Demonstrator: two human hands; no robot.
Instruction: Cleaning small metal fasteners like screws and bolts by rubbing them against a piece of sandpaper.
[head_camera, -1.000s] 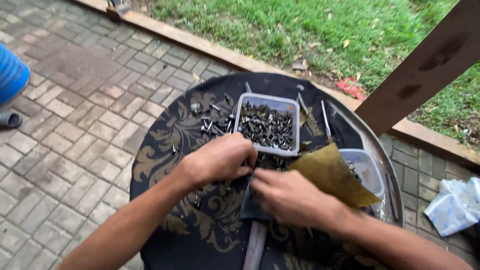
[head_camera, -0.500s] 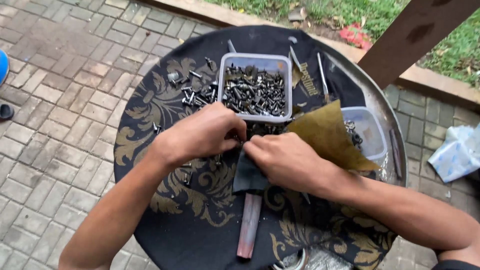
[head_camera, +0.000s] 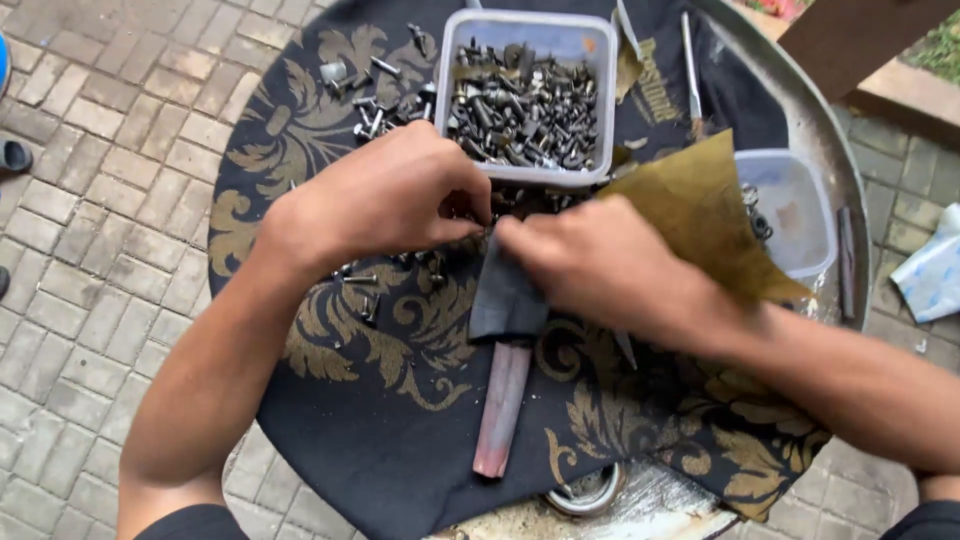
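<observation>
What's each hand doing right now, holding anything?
Left hand: fingers pinched shut; what they hold is hidden.
Right hand: closed on the dark rubber strip wrapped round the reddish-handled tool.

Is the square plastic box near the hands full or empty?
Nearly full. The clear plastic box is open, no lid on it, and dark metal screws and bolts pile up close to its rim.

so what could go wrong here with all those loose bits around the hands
Loose screws lie on the black cloth right under the left hand; a wrist sweep could scatter them. The full tub of bolts sits just beyond the fingers and could be nudged. The right hand hides what it pinches, so slips are hard to spot.
</observation>
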